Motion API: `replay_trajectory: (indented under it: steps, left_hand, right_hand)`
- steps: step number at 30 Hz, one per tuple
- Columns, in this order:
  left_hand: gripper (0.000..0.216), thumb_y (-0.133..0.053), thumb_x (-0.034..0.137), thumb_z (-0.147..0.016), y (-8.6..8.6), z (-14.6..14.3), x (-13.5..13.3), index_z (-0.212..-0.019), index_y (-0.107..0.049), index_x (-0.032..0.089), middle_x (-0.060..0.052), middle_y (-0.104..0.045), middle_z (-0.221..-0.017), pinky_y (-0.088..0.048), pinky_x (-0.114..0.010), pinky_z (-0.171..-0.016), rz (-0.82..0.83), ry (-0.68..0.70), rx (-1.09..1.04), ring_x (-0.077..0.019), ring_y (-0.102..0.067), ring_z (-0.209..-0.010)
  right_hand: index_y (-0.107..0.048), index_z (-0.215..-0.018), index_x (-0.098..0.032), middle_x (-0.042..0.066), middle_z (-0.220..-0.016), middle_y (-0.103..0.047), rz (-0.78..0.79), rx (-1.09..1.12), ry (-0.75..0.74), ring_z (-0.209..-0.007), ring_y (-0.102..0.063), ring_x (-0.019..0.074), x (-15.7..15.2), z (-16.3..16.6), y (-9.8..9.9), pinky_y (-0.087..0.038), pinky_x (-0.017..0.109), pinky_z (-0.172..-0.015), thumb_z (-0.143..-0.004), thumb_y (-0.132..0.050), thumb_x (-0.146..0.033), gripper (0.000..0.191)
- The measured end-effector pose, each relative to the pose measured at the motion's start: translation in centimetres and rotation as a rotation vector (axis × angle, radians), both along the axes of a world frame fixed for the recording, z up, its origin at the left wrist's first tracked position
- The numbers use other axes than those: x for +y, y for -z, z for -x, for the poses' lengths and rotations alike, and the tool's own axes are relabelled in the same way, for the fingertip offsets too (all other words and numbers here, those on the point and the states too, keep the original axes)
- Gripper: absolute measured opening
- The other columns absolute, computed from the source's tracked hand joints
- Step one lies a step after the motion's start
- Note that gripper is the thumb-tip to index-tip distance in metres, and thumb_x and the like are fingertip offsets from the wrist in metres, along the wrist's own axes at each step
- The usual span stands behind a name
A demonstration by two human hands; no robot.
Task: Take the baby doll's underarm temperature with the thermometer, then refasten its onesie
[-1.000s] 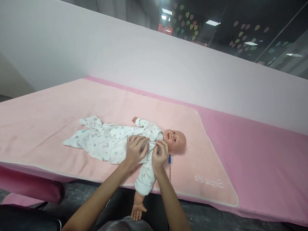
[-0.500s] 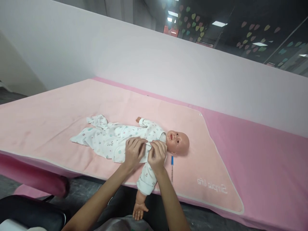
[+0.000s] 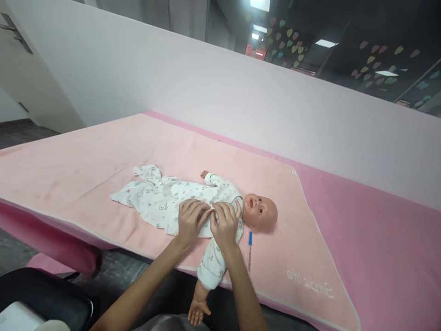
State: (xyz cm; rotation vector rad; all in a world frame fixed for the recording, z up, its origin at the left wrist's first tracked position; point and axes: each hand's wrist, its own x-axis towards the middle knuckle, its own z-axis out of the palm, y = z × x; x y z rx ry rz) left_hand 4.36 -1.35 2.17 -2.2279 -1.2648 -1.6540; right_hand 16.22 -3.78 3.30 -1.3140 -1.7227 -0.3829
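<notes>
A baby doll (image 3: 261,214) lies on its back near the front edge of a peach mat (image 3: 282,248), its bald head toward the right and its painted mouth open. It wears a white, animal-print sleepsuit (image 3: 172,197), whose leg ends trail flat toward the left. The doll's near arm reaches past the mat's edge, its small palm hanging over the wearer's lap; the far arm rests on the mat.

At the doll's chest, the left hand (image 3: 191,221) and the right hand (image 3: 225,225) meet almost tip to tip, thumbs and fingers bent, each pinching the sleepsuit's front; the fastening between them is too small to make out.

A blue-capped pen (image 3: 250,239) lies just beside the doll's head. Mirrored lettering, "Simple life" (image 3: 310,282), marks the mat's corner, and a pink cover (image 3: 379,230) shows beyond it. Behind rise a white wall (image 3: 206,92) and a dark window with heart stickers (image 3: 289,32). A black chair (image 3: 51,289) stands at lower left.
</notes>
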Motion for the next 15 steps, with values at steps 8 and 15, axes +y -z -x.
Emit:
replay_trajectory:
  steps: [8, 15]
  left_hand:
    - [0.012, -0.054, 0.017, -0.083, -0.5, 0.2, -0.3, -0.090, -0.062, 0.022, -0.002, -0.066, -0.083, -0.039, -0.037, -0.081, 0.046, 0.022, 0.042, -0.0184, -0.056, -0.085]
    - [0.012, -0.050, 0.018, -0.084, -1.1, 0.0, -0.4, -0.088, -0.062, 0.022, -0.002, -0.067, -0.082, -0.038, -0.039, -0.084, 0.111, 0.028, 0.088, -0.0192, -0.057, -0.088]
  right_hand:
    - [-0.064, -0.095, -0.019, 0.001, -0.071, -0.061, -0.038, 0.007, 0.011, -0.076, -0.056, 0.0126, 0.2, -0.4, 1.0, -0.031, 0.045, -0.101, -0.086, -0.049, -0.014, 0.018]
    - [-0.064, -0.091, -0.021, -0.001, -0.067, -0.054, -0.011, 0.074, 0.016, -0.072, -0.052, 0.0121, -0.2, -0.4, 0.7, -0.034, 0.045, -0.099, -0.084, -0.051, -0.013, 0.017]
